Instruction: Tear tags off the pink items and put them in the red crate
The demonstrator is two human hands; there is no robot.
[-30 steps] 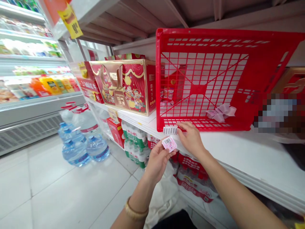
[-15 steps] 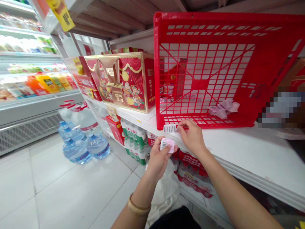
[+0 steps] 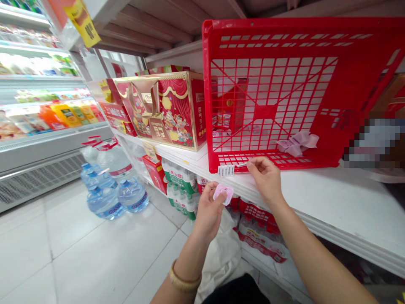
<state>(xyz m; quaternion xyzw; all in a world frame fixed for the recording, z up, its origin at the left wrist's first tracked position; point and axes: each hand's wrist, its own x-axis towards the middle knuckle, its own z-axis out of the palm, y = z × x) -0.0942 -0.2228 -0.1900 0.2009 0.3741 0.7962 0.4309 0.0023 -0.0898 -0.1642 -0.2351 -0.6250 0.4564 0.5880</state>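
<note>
My left hand (image 3: 212, 207) grips a small pink pack (image 3: 223, 194) with rounded corners between thumb and fingers, below the shelf edge. Up and to the right, my right hand (image 3: 265, 176) pinches a thin white barcode sticker (image 3: 242, 164) by its end. A row of several barcode stickers (image 3: 225, 170) hangs along the lower rim of a red plastic basket (image 3: 265, 112), just left of those fingertips. The basket lies on its side, its opening toward me. Inside it rest some crumpled pale pink-white wrappers or packs (image 3: 298, 144), whose kind I cannot make out.
The white shelf (image 3: 335, 194) holds the basket and a red and gold gift box (image 3: 172, 112). Bottled drink packs (image 3: 261, 236) fill the level below. Large water bottles (image 3: 107, 198) stand on the tiled floor at left, before a refrigerated display (image 3: 47, 156). White cloth (image 3: 224, 257) lies below my hands.
My right hand has moved right, away from the sticker row, with one sticker in its fingers. The pack in my left hand has turned; the barcode seen on it before no longer shows.
</note>
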